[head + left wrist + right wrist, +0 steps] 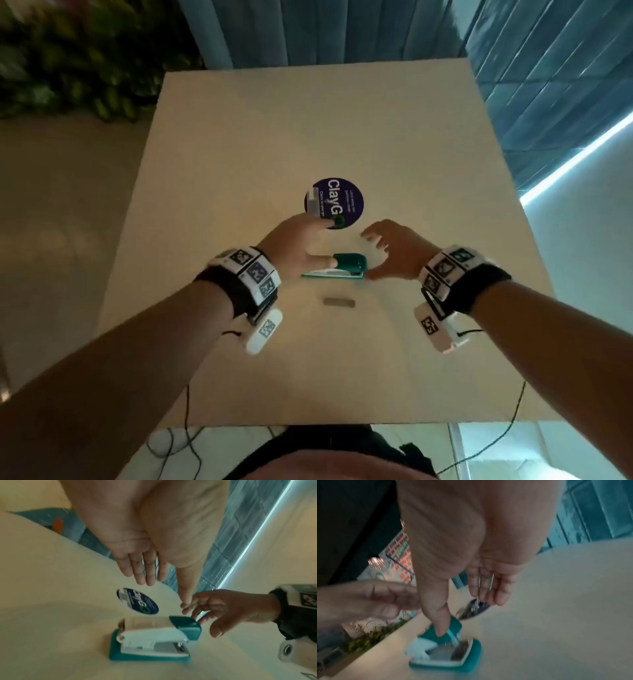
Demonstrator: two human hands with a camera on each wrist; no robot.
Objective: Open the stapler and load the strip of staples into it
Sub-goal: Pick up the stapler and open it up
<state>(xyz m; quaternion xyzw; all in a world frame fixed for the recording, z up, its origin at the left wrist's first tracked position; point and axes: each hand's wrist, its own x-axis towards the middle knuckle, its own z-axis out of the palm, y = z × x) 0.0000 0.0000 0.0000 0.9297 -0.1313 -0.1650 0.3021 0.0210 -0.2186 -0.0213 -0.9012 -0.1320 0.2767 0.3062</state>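
Stapler [337, 268]: teal base, white body, teal cap; lying on its base at mid-table, apparently closed, though motion blur hides detail. Strip of staples [339, 303]: short grey bar, flat on the table just nearer the person than the stapler, apart from it.

Table [239, 171]: pale beige, matte top. Round dark-blue sticker [337, 202] with white lettering beyond the stapler. Room: blue-grey curtain [308, 31] behind the far edge, green foliage [68, 68] far left, lit strip [575, 161] on the tiled wall [565, 85] at right.

Left hand [294, 246]: fingers straight, spread over the stapler's left end; contact cannot be told. Right hand [394, 251]: fingers wide, loosely curved, holding nothing, thumb near the stapler's right end.
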